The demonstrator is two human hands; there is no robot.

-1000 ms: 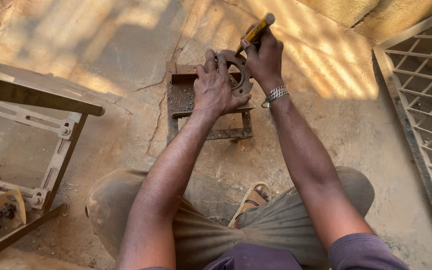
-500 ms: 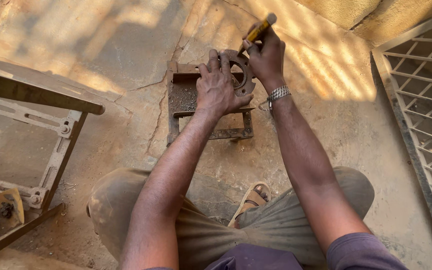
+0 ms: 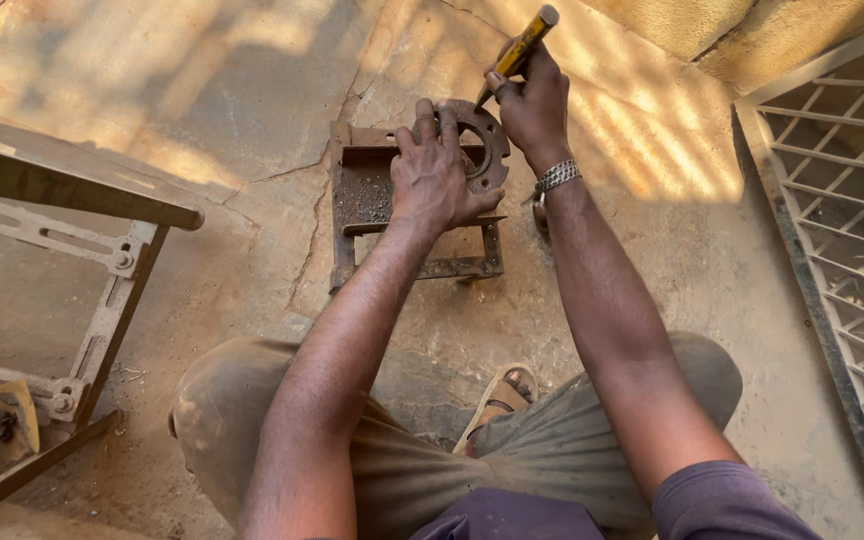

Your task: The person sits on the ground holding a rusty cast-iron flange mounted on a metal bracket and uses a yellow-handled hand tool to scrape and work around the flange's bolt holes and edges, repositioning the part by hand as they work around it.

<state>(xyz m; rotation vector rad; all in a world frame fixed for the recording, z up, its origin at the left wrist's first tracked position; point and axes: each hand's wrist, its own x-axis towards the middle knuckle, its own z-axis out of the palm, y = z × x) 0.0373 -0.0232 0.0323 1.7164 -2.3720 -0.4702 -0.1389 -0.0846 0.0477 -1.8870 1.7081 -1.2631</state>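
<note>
Since a moment ago our hands have hardly moved. The ring [image 3: 480,145] lies on the rusty frame [image 3: 414,205] on the ground. Our left hand [image 3: 439,175] presses it flat, fingers spread. Our right hand [image 3: 529,100] grips the yellow tool [image 3: 522,48] tight. We should hold the ring still. It looks round, dark and rusty, with holes.

Rusty rough metal ring [image 3: 487,150] on matt concrete floor [image 3: 202,90].

L hand [image 3: 432,175] flat – R hand [image 3: 532,105] fisted
</note>
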